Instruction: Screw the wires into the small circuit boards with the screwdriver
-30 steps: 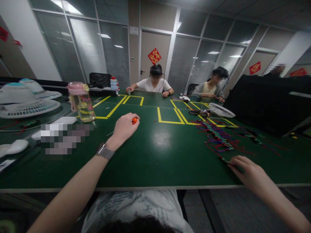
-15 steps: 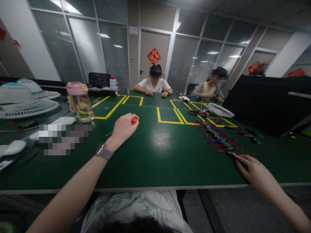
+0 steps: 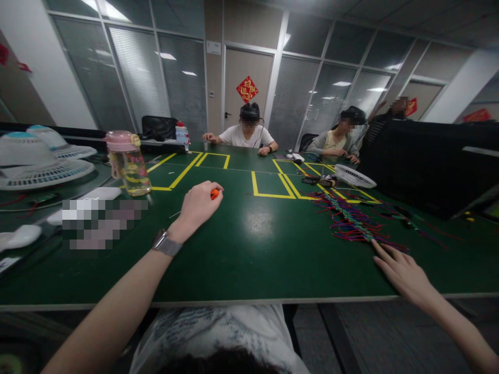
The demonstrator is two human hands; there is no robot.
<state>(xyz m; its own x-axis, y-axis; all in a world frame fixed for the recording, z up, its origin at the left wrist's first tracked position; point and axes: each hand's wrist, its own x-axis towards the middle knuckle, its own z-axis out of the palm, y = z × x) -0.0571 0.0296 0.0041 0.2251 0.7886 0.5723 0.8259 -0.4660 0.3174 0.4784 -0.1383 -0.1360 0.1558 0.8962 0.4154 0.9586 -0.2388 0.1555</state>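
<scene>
Green tabletop [image 3: 268, 270], yellow tape [image 3: 274, 196] rectangles across it, row of wired circuit boards [image 3: 348, 214], upright pink-lidded bottle [image 3: 133, 169], white fans [image 3: 31, 161] at left

Glass partitions [image 3: 177, 78] with blinds [image 3: 130, 85]; lights [image 3: 167, 56] mirrored in panes. Wooden door [image 3: 237, 65] (red diamond decoration [image 3: 247, 89] on it). White pillar [image 3: 58, 67] at left. Black chair [image 3: 158, 126] beyond green table [image 3: 249, 272].

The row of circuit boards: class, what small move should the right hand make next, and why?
Perhaps lift the right hand away: its fingers appear to touch only the near end of the row of circuit boards, gripping nothing, and the boards lie roughly in line.
</scene>
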